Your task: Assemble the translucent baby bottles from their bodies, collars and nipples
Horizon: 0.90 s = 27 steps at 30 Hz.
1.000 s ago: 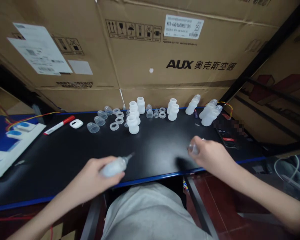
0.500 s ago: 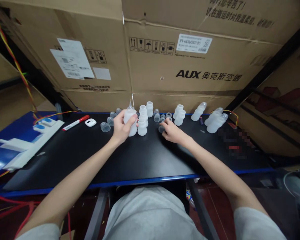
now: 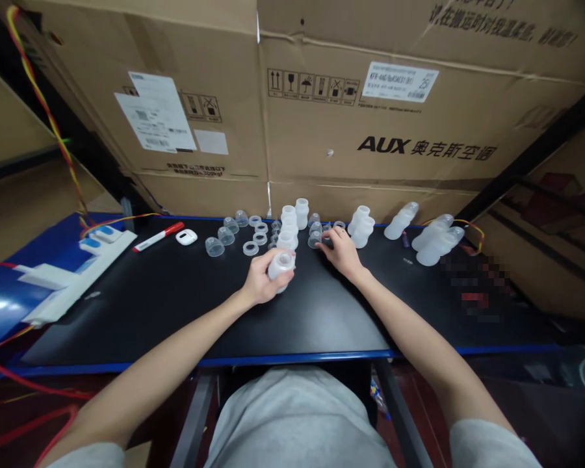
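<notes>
My left hand [image 3: 263, 276] is wrapped round a small translucent white bottle [image 3: 281, 263], lifted in front of the others, its top tilted toward me. Behind it a row of white bottles [image 3: 288, 218] stands upright, partly hidden by the held one. My right hand [image 3: 344, 253] is low over the table, its fingers bent together beside a clear dome cap [image 3: 314, 240]. Whatever its fingertips hold is too hidden to make out. More clear caps [image 3: 225, 235] and several clear rings [image 3: 260, 238] lie in rows to the left of the bottles.
Two open white bottles [image 3: 362, 227] stand right of my right hand. Capped bottles [image 3: 439, 240] are farther right. A red-capped marker [image 3: 158, 237], a small white case [image 3: 186, 236] and a power strip [image 3: 85, 276] lie left. A large cardboard box [image 3: 297, 143] walls the back.
My left hand has brought its bottle toward me and to the right, tipping its top forward. The clear cap by my right hand now sits farther back and left, in line with the others.
</notes>
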Motion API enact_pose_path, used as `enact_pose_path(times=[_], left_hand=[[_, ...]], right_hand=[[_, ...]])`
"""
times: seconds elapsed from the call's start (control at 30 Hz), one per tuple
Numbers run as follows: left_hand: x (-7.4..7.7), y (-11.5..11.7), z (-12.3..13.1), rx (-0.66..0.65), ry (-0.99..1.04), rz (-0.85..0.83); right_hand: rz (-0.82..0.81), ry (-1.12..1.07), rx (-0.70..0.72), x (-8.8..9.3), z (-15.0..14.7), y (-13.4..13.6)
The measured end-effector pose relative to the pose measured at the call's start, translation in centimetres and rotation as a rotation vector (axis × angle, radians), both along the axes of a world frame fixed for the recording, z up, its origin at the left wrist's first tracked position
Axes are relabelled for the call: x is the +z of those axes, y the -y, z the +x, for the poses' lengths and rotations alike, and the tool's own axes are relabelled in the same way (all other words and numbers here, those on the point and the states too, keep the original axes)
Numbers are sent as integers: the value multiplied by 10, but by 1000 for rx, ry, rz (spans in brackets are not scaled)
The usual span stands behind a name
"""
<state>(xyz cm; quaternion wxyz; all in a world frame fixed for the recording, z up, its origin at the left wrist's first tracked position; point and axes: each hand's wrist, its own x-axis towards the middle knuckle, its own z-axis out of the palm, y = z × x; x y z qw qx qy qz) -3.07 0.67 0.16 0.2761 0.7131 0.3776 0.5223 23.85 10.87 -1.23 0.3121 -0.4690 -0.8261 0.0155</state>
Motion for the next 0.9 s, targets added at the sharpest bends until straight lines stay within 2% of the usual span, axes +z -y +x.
enact_pose_path(times=[0.13,0.23,0.37,0.5,0.6,0.77,0.9], left_hand=[[-1,-1,5,-53,-36,199],[-3,-2,8,-43,-88,264],[-7,-1,12,-33,-123,238],[-7,-1,16,-8,-130,176],[-4,0,18,24,-130,168],[2,5,21,15,-164,217],[6,9,22,3,-239,185]], right_hand=[[59,-1,38,-7,0,0],[80,7,51,-7,-3,2],[36,-117,130,6,-7,15],[-33,-397,322,29,-12,40],[-38,-457,445,42,-18,61],[-25,-458,522,49,-32,86],[-48,-521,535,48,-37,91]])
